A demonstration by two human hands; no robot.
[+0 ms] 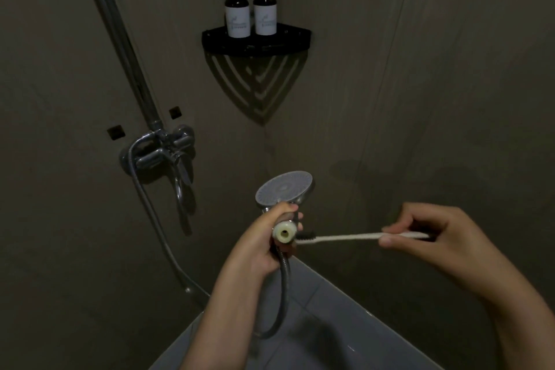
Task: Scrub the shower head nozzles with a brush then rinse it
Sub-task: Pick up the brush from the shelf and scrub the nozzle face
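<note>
Up at 12 o'clock there's a black corner shelf (255, 42) with two dark pump bottles (237, 13) (265, 12) standing upright side by side on it (white labels, print too small to read), and it throws a striped shadow (261, 87) on the wall right below. Over at 9 o'clock a chrome mixer tap (168, 150) sits on the wall, a metal riser pipe (120, 39) running up from it toward 11, with two small dark squares (115, 132) (175, 112) just beside it. Pale grey floor tiles (345, 324) fill 6 o'clock.

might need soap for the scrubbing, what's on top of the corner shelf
Two dark pump bottles with white labels stand side by side on the shelf. The shelf floor behind them is covered, and the labels are too small to read.
</note>
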